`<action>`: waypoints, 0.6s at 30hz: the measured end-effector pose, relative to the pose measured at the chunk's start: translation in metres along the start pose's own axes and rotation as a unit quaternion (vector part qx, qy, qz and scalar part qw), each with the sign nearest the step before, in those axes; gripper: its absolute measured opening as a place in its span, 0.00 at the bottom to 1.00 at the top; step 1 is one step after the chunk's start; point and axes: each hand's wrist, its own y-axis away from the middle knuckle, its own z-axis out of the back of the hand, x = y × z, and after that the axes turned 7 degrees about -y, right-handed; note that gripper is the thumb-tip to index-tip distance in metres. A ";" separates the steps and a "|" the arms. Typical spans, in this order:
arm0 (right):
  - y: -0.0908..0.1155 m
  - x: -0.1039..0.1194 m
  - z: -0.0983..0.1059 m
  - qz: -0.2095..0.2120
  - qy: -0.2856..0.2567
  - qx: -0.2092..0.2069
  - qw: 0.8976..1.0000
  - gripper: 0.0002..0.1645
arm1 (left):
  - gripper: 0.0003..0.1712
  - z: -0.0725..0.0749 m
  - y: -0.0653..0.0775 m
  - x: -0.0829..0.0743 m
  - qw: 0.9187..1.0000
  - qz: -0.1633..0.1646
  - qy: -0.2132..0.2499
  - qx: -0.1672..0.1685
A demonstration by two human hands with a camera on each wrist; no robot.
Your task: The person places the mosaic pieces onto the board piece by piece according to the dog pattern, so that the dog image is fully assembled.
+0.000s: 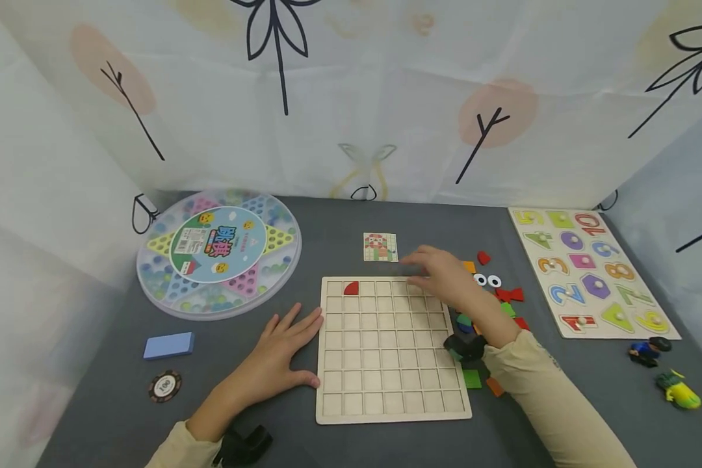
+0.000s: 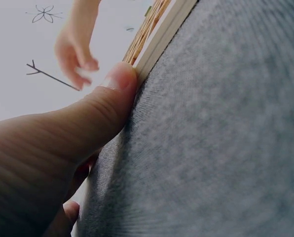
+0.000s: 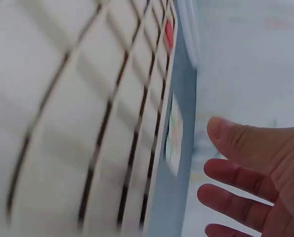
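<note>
A wooden grid board [image 1: 380, 377] lies in the middle of the table, with one red quarter-circle piece [image 1: 351, 288] in its top row. My left hand [image 1: 277, 356] is spread flat on the table, its thumb tip against the board's left edge; the left wrist view shows that thumb [image 2: 118, 81] right at the rim. Over the board's upper right corner hovers my right hand [image 1: 444, 276], fingers extended and nothing in them. Its fingertips are beside a small pattern card [image 1: 380, 247] behind the board. In the right wrist view the thumb and fingers [image 3: 231, 197] stand apart.
Several coloured pieces, including a red bow [image 1: 509, 295], lie right of the board, partly under the right forearm. A number puzzle [image 1: 611, 273] and two small figures [image 1: 649, 351] are farther right. To the left are a round game box [image 1: 269, 286], a blue block [image 1: 168, 346] and a poker chip [image 1: 165, 386].
</note>
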 end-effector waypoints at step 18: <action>0.016 -0.055 0.014 -0.069 0.070 -0.017 0.995 0.18 | 0.58 0.001 0.001 -0.001 1.000 -0.005 0.004 -0.010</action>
